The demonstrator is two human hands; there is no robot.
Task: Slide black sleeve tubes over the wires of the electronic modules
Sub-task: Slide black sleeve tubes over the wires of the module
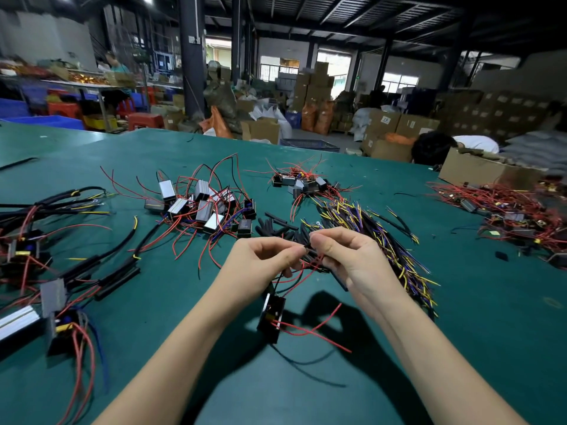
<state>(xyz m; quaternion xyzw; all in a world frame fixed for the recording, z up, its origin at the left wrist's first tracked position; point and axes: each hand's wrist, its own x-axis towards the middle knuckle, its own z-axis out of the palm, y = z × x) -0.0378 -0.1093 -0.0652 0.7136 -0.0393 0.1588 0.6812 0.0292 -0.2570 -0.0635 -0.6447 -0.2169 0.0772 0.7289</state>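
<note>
Above the green table, my left hand (260, 260) pinches the red and black wires of a small black electronic module (271, 317), which hangs below my hands. My right hand (346, 256) pinches a black sleeve tube (310, 247) at the wire ends, fingertip to fingertip with the left. Loose black sleeve tubes (280, 225) lie just beyond my hands. A heap of modules with red wires (202, 207) sits further left.
Sleeved modules and long black tubes (46, 271) cover the left side. A bundle of yellow, blue and black wires (383, 240) lies right of my hands. More module heaps sit at centre back (302, 182) and far right (506, 210). A cardboard box (478, 171) stands at the right edge.
</note>
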